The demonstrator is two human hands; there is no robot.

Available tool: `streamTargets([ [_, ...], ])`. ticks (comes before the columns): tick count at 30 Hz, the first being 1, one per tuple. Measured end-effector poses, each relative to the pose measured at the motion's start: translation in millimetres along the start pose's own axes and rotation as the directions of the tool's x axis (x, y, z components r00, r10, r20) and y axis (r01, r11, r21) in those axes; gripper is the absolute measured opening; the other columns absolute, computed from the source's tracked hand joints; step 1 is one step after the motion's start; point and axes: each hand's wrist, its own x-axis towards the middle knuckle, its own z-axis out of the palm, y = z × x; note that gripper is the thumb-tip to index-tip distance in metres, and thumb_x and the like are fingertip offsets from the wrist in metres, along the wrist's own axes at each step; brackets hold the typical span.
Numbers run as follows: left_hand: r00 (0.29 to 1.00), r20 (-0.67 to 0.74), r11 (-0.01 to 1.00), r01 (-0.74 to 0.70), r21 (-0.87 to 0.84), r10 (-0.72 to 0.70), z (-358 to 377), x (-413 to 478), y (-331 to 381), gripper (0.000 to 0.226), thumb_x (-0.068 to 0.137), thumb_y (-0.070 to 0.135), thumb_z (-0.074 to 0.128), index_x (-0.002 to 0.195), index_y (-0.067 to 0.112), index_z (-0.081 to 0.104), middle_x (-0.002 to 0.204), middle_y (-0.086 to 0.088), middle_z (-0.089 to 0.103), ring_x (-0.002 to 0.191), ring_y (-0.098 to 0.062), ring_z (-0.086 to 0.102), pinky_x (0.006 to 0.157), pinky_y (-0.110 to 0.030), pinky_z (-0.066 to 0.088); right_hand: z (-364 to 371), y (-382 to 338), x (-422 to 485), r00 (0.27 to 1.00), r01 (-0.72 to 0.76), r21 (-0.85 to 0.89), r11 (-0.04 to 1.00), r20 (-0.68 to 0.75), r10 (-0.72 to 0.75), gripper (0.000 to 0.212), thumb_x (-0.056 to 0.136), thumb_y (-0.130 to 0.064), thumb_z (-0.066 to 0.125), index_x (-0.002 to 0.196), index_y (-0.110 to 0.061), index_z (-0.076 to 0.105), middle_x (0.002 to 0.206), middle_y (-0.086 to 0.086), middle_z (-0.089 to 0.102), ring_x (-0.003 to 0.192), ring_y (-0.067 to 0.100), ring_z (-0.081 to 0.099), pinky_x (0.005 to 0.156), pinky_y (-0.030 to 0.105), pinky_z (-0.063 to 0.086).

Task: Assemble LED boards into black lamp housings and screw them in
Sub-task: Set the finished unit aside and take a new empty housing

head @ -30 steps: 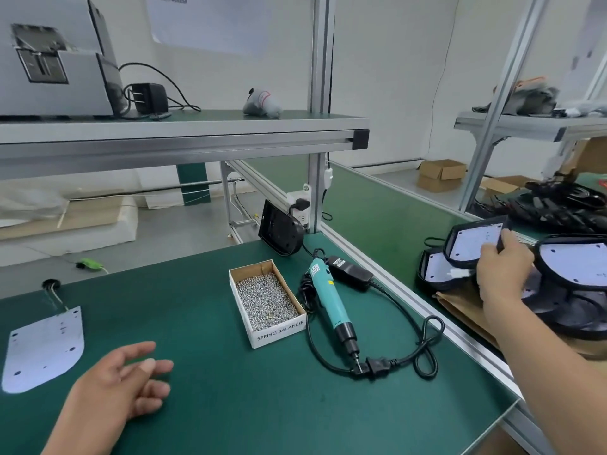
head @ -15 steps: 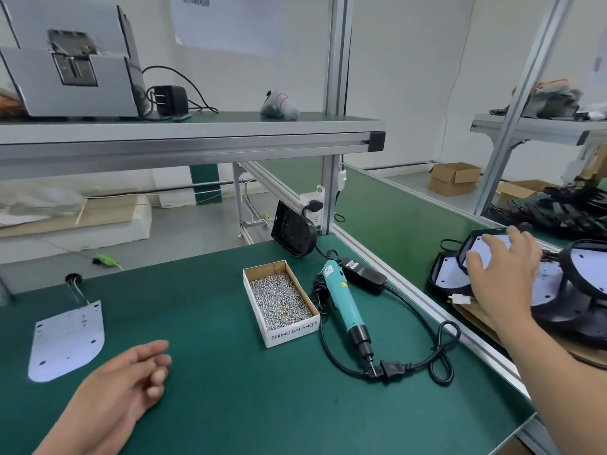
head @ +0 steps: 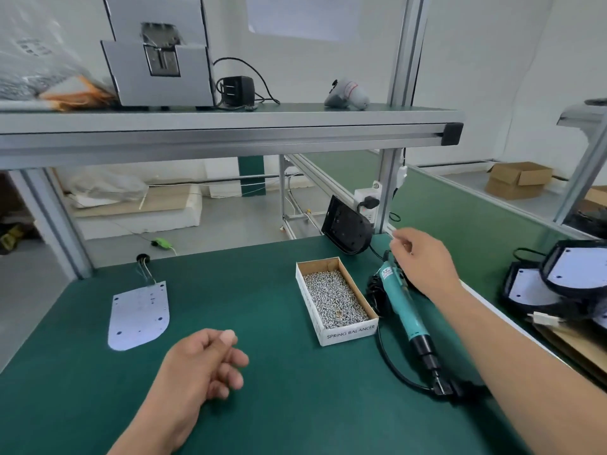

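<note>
A white LED board [head: 139, 315] lies flat on the green bench at the left, with thin wires at its far end. One black lamp housing [head: 346, 229] leans against the aluminium post at the back. More black housings with white boards inside [head: 573, 274] are stacked on the neighbouring bench at the right. My right hand [head: 423, 261] hovers above the rear end of the teal electric screwdriver [head: 404, 307], just right of the leaning housing, fingers loosely bent and holding nothing. My left hand [head: 203, 366] rests low over the mat, loosely curled and empty.
A cardboard box of small silver screws [head: 338, 300] sits mid-bench, left of the screwdriver. The screwdriver's black cable [head: 397, 376] loops toward the front right. An overhead shelf [head: 230, 126] carries a grey box, an adapter and a small tool. An aluminium rail [head: 492, 310] divides the two benches.
My right hand has left the stacked housings at the right and swung left, empty, to above the screwdriver's rear end. My left hand has curled a little more.
</note>
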Motion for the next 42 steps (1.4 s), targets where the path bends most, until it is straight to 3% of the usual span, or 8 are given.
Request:
streamTargets([
  [8,0.993,0.078,0.972,-0.098,0.213,0.083,6.4,-5.4,-1.7,0.014,0.094,0.035,0.079,0.086,0.023,0.081,0.062,-0.005,0.065,0.047,-0.015,0.047,0.048,-0.023,0.042,54.2,-35.5,95.6,0.971,0.01,-0.299,0.954,0.229,0.061,0.052,0.102,-0.049,0.051,0.137,-0.01,0.055,0.106,0.015,0.068,0.091,0.036,0.065,0.076,0.04,0.055],
  [13,0.992,0.075,0.974,-0.115,0.193,0.102,9.4,-6.3,-2.4,0.025,0.098,0.015,0.073,0.092,0.037,0.083,0.064,-0.004,0.068,0.052,-0.018,0.058,0.056,-0.029,0.053,73.4,-22.4,108.8,0.959,0.029,-0.306,0.952,0.275,0.059,0.038,0.102,-0.03,0.05,0.132,-0.006,0.053,0.083,0.014,0.06,0.08,0.034,0.061,0.067,0.038,0.048],
  [21,0.993,0.02,0.982,-0.116,0.148,0.114,10.1,-8.2,-2.7,0.015,0.104,0.01,0.065,0.097,0.018,0.076,0.087,-0.009,0.079,0.061,-0.026,0.064,0.056,-0.038,0.054,69.1,-34.7,95.3,0.986,-0.068,-0.004,0.998,0.155,0.068,0.041,0.097,-0.023,0.054,0.13,0.0,0.062,0.09,0.021,0.074,0.082,0.039,0.07,0.076,0.045,0.06],
  [24,0.99,0.003,0.976,-0.139,0.165,0.141,9.7,-9.9,-0.7,0.011,0.104,0.016,0.065,0.095,0.014,0.07,0.084,-0.008,0.079,0.058,-0.022,0.064,0.053,-0.032,0.052,53.4,-56.5,71.9,0.961,-0.204,0.318,0.926,0.245,0.128,0.048,0.088,-0.025,0.06,0.135,-0.014,0.064,0.064,0.008,0.073,0.052,0.023,0.068,0.057,0.034,0.056],
  [27,0.988,-0.032,0.976,-0.145,0.161,0.152,10.0,-10.4,0.7,0.017,0.102,0.022,0.068,0.086,0.02,0.071,0.078,-0.007,0.077,0.054,-0.018,0.059,0.051,-0.029,0.05,38.4,-77.9,24.7,0.924,-0.289,0.583,0.759,0.376,0.063,0.048,0.086,-0.018,0.065,0.133,-0.013,0.063,0.07,0.009,0.074,0.055,0.026,0.065,0.05,0.033,0.054],
  [34,0.948,-0.224,0.963,-0.184,0.194,0.227,2.3,-5.7,1.4,0.018,0.098,0.022,0.074,0.085,0.034,0.078,0.062,0.003,0.066,0.051,-0.008,0.053,0.052,-0.024,0.049,29.1,-117.2,-119.3,0.806,-0.387,0.64,0.663,0.584,-0.093,0.04,0.092,-0.017,0.063,0.128,-0.032,0.068,0.08,0.012,0.072,0.058,0.031,0.067,0.05,0.036,0.056],
  [37,0.92,-0.279,0.895,-0.138,0.423,0.274,-10.9,-5.1,5.6,0.018,0.099,0.024,0.069,0.091,0.038,0.077,0.07,0.017,0.071,0.059,-0.001,0.062,0.058,-0.023,0.049,26.1,-116.4,-137.1,0.791,-0.388,0.581,0.715,0.608,-0.065,0.042,0.1,-0.012,0.06,0.137,-0.031,0.061,0.089,0.012,0.074,0.063,0.033,0.071,0.055,0.037,0.059],
  [42,0.929,-0.222,0.527,0.034,0.849,0.298,-34.4,-4.4,14.1,0.02,0.1,0.021,0.056,0.085,0.029,0.065,0.078,0.01,0.069,0.073,-0.015,0.065,0.063,-0.032,0.053,10.2,-112.1,-151.0,0.762,-0.401,0.539,0.741,0.645,-0.056,0.057,0.089,-0.028,0.067,0.142,-0.043,0.052,0.088,-0.001,0.072,0.063,0.037,0.074,0.056,0.04,0.06],
])
